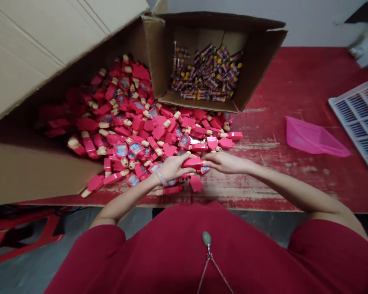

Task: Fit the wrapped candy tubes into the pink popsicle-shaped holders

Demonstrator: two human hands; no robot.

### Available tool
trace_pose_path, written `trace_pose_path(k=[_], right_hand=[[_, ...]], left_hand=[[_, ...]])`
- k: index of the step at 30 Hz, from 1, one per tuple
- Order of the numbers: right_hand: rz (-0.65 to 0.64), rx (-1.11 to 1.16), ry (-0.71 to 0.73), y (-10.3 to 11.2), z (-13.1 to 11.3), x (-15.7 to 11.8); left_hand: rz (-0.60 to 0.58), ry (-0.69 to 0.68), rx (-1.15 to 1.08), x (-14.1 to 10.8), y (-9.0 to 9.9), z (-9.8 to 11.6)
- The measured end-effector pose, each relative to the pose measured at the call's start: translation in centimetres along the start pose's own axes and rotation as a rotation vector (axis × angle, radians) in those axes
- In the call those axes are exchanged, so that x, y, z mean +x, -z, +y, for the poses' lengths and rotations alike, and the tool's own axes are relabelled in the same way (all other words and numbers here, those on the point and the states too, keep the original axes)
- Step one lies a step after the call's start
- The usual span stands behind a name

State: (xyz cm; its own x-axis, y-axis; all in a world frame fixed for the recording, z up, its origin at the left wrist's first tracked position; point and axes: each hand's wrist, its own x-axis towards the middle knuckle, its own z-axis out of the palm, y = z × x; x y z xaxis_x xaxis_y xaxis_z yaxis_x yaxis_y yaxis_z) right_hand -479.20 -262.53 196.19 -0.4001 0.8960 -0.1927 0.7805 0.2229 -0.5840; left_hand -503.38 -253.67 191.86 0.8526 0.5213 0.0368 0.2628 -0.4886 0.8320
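My left hand (pixel 173 166), with a clear band at the wrist, is closed around a red plastic toy (pixel 192 163) over the front of the table. My right hand (pixel 223 162) meets the toy's right end with its fingers pinched together. What those fingertips grip, if anything, is hidden. Beneath and beyond my hands spreads a heap of similar red toys (pixel 159 131); many have a beige bear-like head and some show a blue picture window. One loose red toy (pixel 171 190) lies just below my left hand.
A large cardboard box (pixel 49 175) on its side spills the heap from the left. Behind it, an open carton (pixel 199 105) holds many small purple-and-yellow wrapped pieces. A pink scoop (pixel 313 136) and a white slatted crate (pixel 340 107) are to the right on the worn red table (pixel 306 90).
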Motion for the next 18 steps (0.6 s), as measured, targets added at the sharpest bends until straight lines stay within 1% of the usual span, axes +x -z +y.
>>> trace_pose_path(k=[2,3,4,5,6,7,9,11,13,14,15,16,17,18], right_hand=[[0.179,-0.261,0.106,-0.6,-0.1,-0.5],[0.225,-0.364,0.147,-0.9,-0.1,-0.7],[0.234,-0.433,0.173,-1.2,-0.1,-1.0],[0.218,-0.466,0.182,-1.4,-0.1,-1.2],[0.2,-0.465,0.17,-1.6,0.1,-1.4],[0.182,-0.429,0.14,-1.6,0.3,-1.6],[0.123,-0.244,0.058,-1.7,1.0,-1.9],[0.019,0.065,-0.044,-1.9,1.8,-2.1],[-0.099,0.404,-0.168,-2.2,2.7,-2.5],[-0.135,0.548,-0.232,-2.5,3.1,-2.8],[-0.144,0.659,-0.293,-2.7,3.7,-3.1],[-0.116,0.728,-0.348,-2.9,4.3,-3.5],[-0.039,0.751,-0.395,-3.0,5.1,-4.0],[0.092,0.729,-0.441,-2.9,6.1,-4.6]], left_hand=[[-0.164,0.093,-0.195,1.0,0.2,-0.5],[-0.252,0.111,-0.271,1.4,0.3,-0.7],[-0.311,0.103,-0.308,1.6,0.4,-0.8],[-0.328,0.075,-0.295,1.8,0.3,-0.8],[-0.3,0.036,-0.235,1.8,0.2,-0.8],[-0.239,-0.007,-0.138,1.8,-0.1,-0.9],[-0.109,-0.099,0.1,1.7,-1.0,-1.1],[-0.029,-0.21,0.293,1.9,-2.2,-1.5],[0.0,-0.322,0.401,2.5,-3.4,-1.8],[0.005,-0.358,0.436,3.0,-3.9,-1.8],[0.016,-0.373,0.467,3.5,-4.4,-1.7],[0.041,-0.37,0.493,4.1,-4.8,-1.4],[0.08,-0.356,0.507,4.6,-5.1,-1.1],[0.137,-0.335,0.503,5.0,-5.2,-0.8]])
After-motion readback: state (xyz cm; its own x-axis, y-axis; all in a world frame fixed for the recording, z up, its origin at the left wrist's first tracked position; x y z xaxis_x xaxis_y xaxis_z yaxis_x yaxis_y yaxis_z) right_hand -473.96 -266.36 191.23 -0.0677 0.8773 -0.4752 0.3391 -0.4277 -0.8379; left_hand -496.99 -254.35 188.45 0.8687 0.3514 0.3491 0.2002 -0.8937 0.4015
